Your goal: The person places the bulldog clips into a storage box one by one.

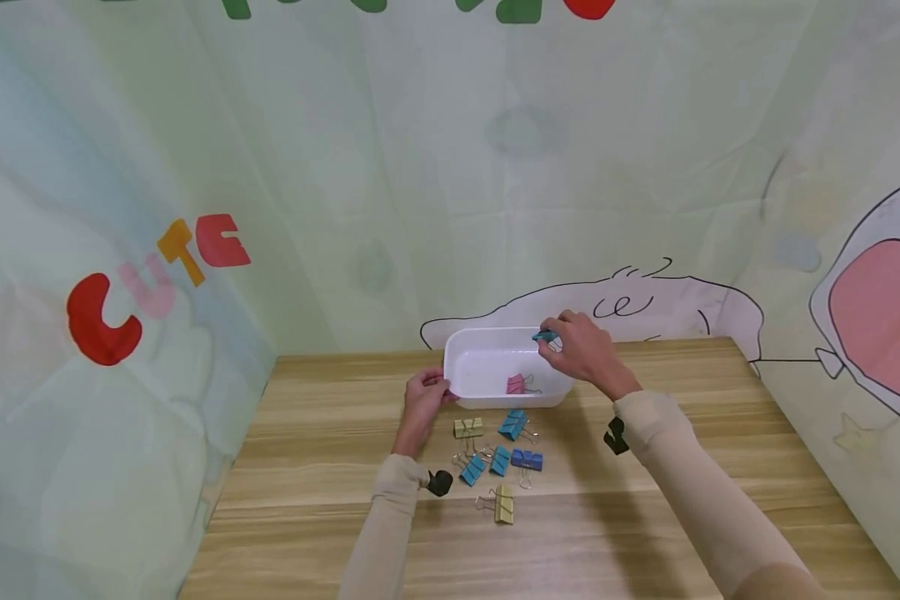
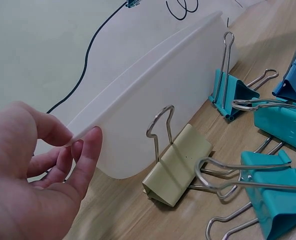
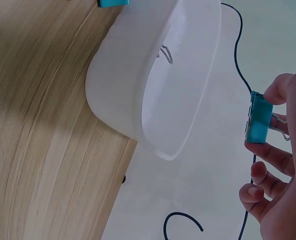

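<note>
My right hand (image 1: 581, 350) pinches a teal binder clip (image 3: 259, 120) between thumb and fingers, above the far right part of a white plastic tub (image 1: 480, 393). With thumb and fingertips, my left hand (image 2: 43, 170) grips the tub's rim at its left end. Inside the tub lies a pink binder clip (image 1: 515, 383). On the table in front of it are a cream binder clip (image 2: 178, 165), several teal clips (image 1: 472, 470), a darker blue clip (image 1: 527, 460) and a yellowish clip (image 1: 503, 505) nearest me.
The tub stands near the back edge of a wood-grain table (image 1: 322, 500). Right behind that edge hangs a pale printed cloth (image 1: 345, 208), and it continues up both sides.
</note>
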Demonstrator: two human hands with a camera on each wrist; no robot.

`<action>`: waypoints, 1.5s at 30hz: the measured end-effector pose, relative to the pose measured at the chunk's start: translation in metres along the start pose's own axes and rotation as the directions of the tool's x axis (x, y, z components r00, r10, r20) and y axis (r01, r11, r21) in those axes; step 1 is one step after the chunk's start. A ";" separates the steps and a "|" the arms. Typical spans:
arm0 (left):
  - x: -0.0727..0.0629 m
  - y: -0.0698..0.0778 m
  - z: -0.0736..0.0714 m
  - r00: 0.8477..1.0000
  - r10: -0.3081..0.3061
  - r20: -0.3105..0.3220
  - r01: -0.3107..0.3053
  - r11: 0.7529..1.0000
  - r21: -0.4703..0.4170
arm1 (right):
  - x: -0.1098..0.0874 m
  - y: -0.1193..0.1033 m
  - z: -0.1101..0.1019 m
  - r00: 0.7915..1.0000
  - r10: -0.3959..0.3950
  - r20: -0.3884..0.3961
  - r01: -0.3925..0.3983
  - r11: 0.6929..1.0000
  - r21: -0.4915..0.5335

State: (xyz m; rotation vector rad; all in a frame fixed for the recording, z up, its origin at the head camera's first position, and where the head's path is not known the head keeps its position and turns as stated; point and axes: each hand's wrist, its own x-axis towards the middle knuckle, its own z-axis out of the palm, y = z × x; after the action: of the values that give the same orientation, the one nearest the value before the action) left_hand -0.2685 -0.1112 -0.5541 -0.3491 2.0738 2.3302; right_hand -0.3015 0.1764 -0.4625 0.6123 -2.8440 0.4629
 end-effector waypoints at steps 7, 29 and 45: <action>0.001 -0.003 -0.001 1.000 0.008 0.023 -0.007 1.000 -0.026 | 0.001 0.000 0.000 1.000 0.016 0.016 -0.016 1.000 -0.001; 0.000 -0.002 -0.002 1.000 0.007 0.018 -0.006 1.000 -0.018 | -0.001 -0.002 -0.002 0.999 0.026 0.038 -0.027 1.000 0.009; 0.002 -0.002 -0.001 1.000 0.016 0.017 -0.016 1.000 -0.017 | -0.021 -0.011 0.000 0.999 -0.042 -0.001 0.042 0.999 0.019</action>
State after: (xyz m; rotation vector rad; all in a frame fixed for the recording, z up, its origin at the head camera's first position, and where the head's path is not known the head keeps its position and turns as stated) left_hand -0.2695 -0.1126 -0.5563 -0.3127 2.0589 2.3518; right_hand -0.2782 0.1740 -0.4651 0.6736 -2.8230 0.4829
